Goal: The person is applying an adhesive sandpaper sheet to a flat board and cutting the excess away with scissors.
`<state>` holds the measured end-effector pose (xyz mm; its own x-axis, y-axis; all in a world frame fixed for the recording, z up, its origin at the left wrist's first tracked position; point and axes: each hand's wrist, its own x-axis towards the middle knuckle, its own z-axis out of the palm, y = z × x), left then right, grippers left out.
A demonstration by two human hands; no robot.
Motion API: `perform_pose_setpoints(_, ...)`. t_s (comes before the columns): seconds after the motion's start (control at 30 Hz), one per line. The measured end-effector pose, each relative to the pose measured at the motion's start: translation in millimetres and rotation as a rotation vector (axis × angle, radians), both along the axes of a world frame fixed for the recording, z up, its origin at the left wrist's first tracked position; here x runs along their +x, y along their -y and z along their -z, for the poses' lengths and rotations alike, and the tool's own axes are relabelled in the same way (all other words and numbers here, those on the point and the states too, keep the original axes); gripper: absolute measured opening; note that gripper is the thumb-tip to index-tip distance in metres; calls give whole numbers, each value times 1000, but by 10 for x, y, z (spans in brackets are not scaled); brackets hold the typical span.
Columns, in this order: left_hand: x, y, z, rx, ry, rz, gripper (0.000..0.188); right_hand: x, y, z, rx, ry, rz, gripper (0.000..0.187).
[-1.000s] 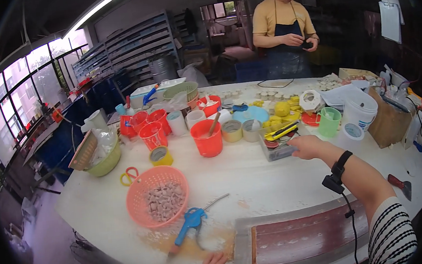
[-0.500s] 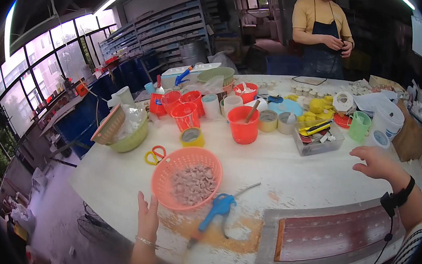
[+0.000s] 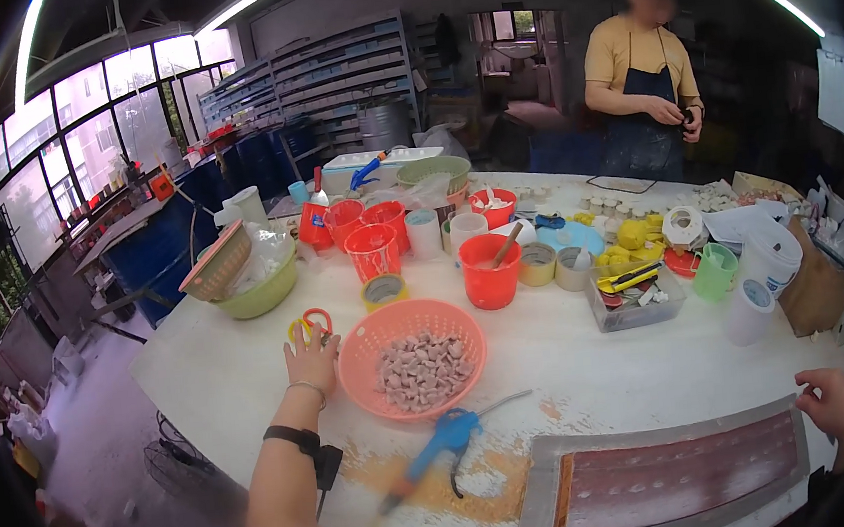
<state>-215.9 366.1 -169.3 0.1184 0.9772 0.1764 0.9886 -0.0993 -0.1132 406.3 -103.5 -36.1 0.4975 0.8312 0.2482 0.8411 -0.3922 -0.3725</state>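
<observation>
My left hand (image 3: 312, 361) is stretched out, palm down and fingers apart, at the left rim of a pink plastic basket (image 3: 350, 355). Its fingertips overlap the red and yellow handles of a pair of scissors (image 3: 318, 318); whether they touch is not clear. Inside the basket lies a heap of small greyish-pink pieces (image 3: 423, 372). At the far right, my right hand (image 3: 832, 402) has loosely bent fingers with a gap between them, holding nothing visible. It is beside the right end of a grey-framed screen with a dark red mesh (image 3: 682, 477). A blue air blow gun (image 3: 449, 434) lies between basket and screen.
Behind the basket stand red buckets (image 3: 492, 285), tape rolls (image 3: 384, 290) and a clear box of tools (image 3: 637, 310). A green basin (image 3: 264, 292) is at the left, a green cup (image 3: 715, 273) at the right. Across the table stands a person in an apron (image 3: 643, 94).
My left hand has moved forward to the scissors. My right hand has come down and back toward the screen's right end. The view has shifted slightly; the basket sits farther right in it.
</observation>
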Motion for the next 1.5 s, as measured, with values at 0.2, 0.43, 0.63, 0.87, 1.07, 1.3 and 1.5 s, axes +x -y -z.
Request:
perform_pose_setpoints(0.2,-52,-345,241,-38,-365,212,44,-95,166,14,12,211,-134,33)
perform_pose_setpoints(0.43,-166,25,-280,-211,-693,247,29,-114,384,105,83,126,-93,33)
perform_pose_setpoints(0.63,-345,579,-504,-356,-960,549,22,-289,251,163,11,-65,-168,32)
perform_pose_setpoints(0.87,-648,1416,-440,-65,-572,562,10,-819,321,251,-18,64,-629,31)
perform_pose_setpoints(1.07,-631,2826,-866,426,1079,-35,7,-1766,70,381,-43,-466,-1152,23)
perform_pose_setpoints(1.3,755,4284,-559,-233,1890,258,8,-2820,20,1281,-380,-1398,-1003,32)
perform_pose_setpoints(1.5,1307,4794,304,-445,2178,198,11,-2814,366,1678,-882,-1925,-879,42)
